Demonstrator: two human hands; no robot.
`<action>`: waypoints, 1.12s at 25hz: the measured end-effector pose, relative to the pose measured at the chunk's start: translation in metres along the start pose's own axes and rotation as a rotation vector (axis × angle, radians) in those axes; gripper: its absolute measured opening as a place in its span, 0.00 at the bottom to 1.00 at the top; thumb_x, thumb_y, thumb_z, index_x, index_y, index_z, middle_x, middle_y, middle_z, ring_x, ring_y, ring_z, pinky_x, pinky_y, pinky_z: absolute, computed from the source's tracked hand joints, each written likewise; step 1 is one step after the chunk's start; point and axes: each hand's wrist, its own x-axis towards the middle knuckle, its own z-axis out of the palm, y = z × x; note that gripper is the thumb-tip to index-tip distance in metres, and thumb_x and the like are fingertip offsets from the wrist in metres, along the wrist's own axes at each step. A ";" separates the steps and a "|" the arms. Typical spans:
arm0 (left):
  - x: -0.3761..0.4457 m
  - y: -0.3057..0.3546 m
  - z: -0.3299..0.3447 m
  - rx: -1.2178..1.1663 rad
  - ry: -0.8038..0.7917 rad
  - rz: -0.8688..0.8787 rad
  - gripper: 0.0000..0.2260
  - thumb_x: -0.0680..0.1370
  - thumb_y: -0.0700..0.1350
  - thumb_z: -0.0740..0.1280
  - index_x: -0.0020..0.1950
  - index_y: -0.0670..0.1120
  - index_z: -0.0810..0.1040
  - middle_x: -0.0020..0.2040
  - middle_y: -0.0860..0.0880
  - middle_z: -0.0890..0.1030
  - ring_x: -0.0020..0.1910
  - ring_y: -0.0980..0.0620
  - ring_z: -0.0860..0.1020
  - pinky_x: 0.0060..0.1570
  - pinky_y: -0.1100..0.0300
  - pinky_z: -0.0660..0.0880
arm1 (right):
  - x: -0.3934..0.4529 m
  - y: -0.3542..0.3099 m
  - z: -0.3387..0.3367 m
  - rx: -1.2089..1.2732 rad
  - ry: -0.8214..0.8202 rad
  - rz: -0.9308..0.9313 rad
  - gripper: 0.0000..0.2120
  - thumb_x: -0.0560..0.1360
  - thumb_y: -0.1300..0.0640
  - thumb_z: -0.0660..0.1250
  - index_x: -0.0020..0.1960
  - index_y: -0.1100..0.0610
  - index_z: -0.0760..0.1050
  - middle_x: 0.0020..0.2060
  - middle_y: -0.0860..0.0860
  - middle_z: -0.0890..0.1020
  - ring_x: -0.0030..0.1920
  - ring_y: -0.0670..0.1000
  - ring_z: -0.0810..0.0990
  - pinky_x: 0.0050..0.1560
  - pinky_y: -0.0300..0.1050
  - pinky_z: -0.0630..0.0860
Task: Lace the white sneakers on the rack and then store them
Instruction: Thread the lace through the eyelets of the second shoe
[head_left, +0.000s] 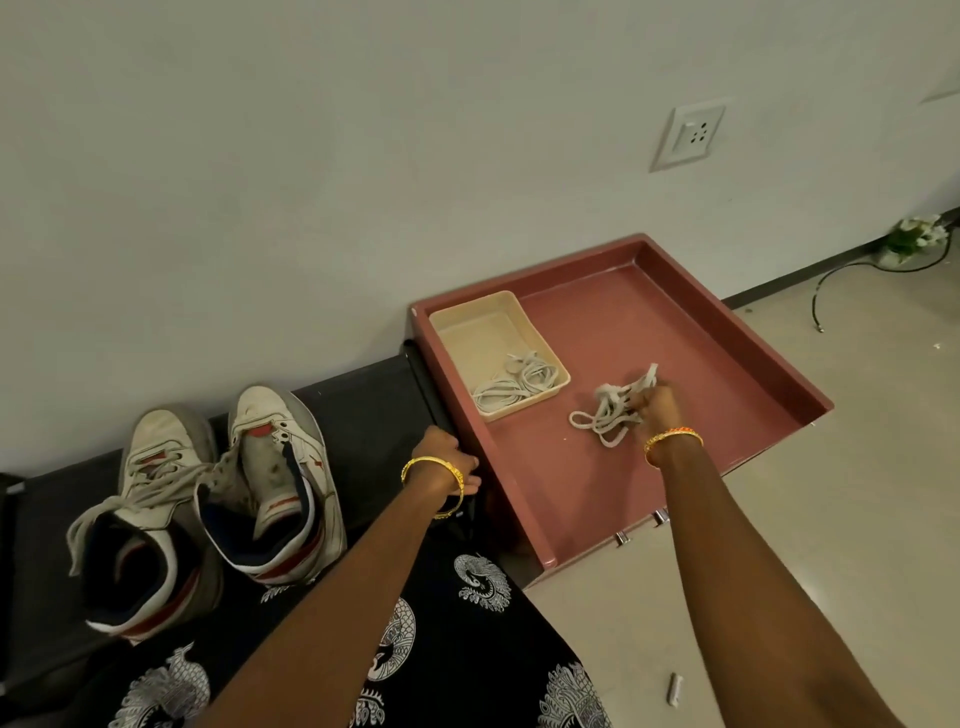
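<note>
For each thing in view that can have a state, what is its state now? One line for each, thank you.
Left sneaker: laced, lace ends loose.
Right sneaker: unlaced, tongue exposed.
Maroon drawer: open.
Cream tray: in the drawer, holds a coiled lace.
Bundled lace: gripped by the right hand.
Left hand: rests on the drawer edge.

Looks like a home entryway/hallway w/ shoe storage. Plain painted wall (311, 156) fills the upper frame, wall socket (688, 136) upper right, pale floor (831, 519) w/ dark skirting at right. Low black rack (363, 410) at left holds white sneakers (208, 499); reddish drawer (649, 332) centre-right; potted plant (914, 239) far right.
</note>
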 end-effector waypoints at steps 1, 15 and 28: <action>0.002 -0.008 -0.001 -0.022 -0.003 -0.004 0.13 0.77 0.33 0.65 0.59 0.40 0.67 0.44 0.41 0.77 0.33 0.48 0.79 0.31 0.58 0.79 | 0.005 0.004 0.001 -0.001 0.034 -0.014 0.11 0.74 0.72 0.53 0.51 0.62 0.70 0.41 0.57 0.75 0.39 0.58 0.78 0.31 0.47 0.78; -0.037 -0.006 -0.023 -0.062 -0.028 0.276 0.05 0.79 0.40 0.63 0.54 0.44 0.76 0.45 0.48 0.81 0.36 0.55 0.79 0.34 0.65 0.76 | -0.087 0.005 0.042 -0.258 0.418 -0.604 0.03 0.70 0.62 0.62 0.39 0.59 0.75 0.36 0.56 0.78 0.43 0.61 0.78 0.46 0.54 0.76; -0.097 -0.125 -0.274 0.179 0.852 0.028 0.31 0.72 0.45 0.70 0.72 0.42 0.63 0.69 0.36 0.66 0.67 0.35 0.65 0.63 0.43 0.67 | -0.255 0.100 0.256 -0.976 -0.384 -0.297 0.15 0.76 0.57 0.64 0.60 0.61 0.73 0.58 0.60 0.78 0.58 0.61 0.77 0.53 0.50 0.75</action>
